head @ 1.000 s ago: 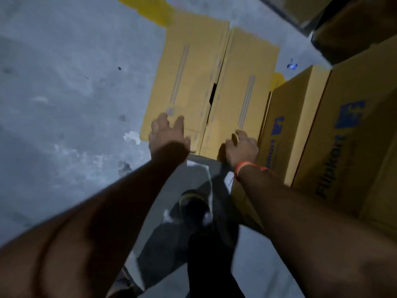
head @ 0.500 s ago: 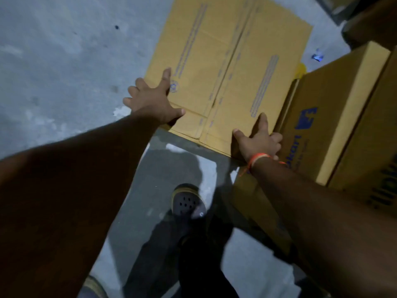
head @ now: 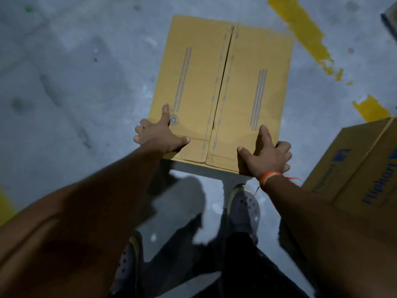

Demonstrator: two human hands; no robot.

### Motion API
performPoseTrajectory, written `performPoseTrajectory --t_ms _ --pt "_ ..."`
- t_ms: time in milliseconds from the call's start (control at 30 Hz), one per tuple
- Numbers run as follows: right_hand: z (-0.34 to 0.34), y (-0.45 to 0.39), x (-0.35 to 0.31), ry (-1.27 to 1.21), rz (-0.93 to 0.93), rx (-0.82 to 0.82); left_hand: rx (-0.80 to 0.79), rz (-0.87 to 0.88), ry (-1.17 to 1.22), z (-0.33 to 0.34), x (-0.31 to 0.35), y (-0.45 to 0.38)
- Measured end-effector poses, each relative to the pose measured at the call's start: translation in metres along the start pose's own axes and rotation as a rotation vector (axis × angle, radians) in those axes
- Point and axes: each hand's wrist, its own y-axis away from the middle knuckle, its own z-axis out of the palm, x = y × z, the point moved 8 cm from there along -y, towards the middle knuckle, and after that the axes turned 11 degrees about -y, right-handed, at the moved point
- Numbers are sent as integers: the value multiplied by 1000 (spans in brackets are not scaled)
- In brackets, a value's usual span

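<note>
We grip the closed cardboard box (head: pixel 217 89) at its near corners, left hand (head: pixel 160 136) and right hand (head: pixel 266 158) set apart; carrying and set-down seemingly remain.

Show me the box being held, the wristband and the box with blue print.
Held box (head: pixel 193 82): head view, on a top flap.
Wristband (head: pixel 268 178): head view, on the orange thread at the wrist.
Printed box (head: pixel 343 168): head view, on its side near the blue logo.

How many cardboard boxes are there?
2. The closed box is in the middle, gripped by the left hand and right hand; the blue-printed box is at the right edge. Others may lie outside view.
</note>
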Motion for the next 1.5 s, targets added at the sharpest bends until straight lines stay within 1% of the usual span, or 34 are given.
performPoseTrajectory --t_ms 167,300,433,567,700,833,933,1000,1100,1200,1267,1367,1433,1467,1500 --pt "71 63 -31 52 -129 -103 53 -179 119 36 -123 32" --pt "115 100 -33 90 -176 -140 89 -290 147 75 -188 63" --pt "131 111 -42 141 -218 -155 128 -346 215 101 -213 86" --pt "131 117 -51 147 -248 -196 198 -380 249 103 -221 118" --pt "143 144 -58 63 -270 -308 303 -441 174 77 -243 161" --pt "171 191 -68 -47 -325 -485 408 -564 47 45 -278 223" --pt "191 220 -55 -94 -286 -612 445 -603 -67 46 -285 263" --pt "195 230 -47 -123 -214 -660 418 -593 -138 54 -278 274" --pt "194 236 -51 -165 -133 -725 416 -582 -143 53 -269 278" --pt "187 245 -77 -190 -162 -820 489 -520 -87 29 -250 281" --pt "172 258 -102 -225 -214 -878 557 -429 24 9 -229 286" --pt "147 267 -121 -273 -207 -891 660 -221 293 -12 -204 290" --pt "126 268 -128 -262 -241 -883 670 -93 425 -18 -195 289" --pt "114 269 -131 -257 -269 -881 650 -73 466 -17 -195 286" --pt "101 270 -134 -265 -300 -882 622 -94 490 -14 -199 282"
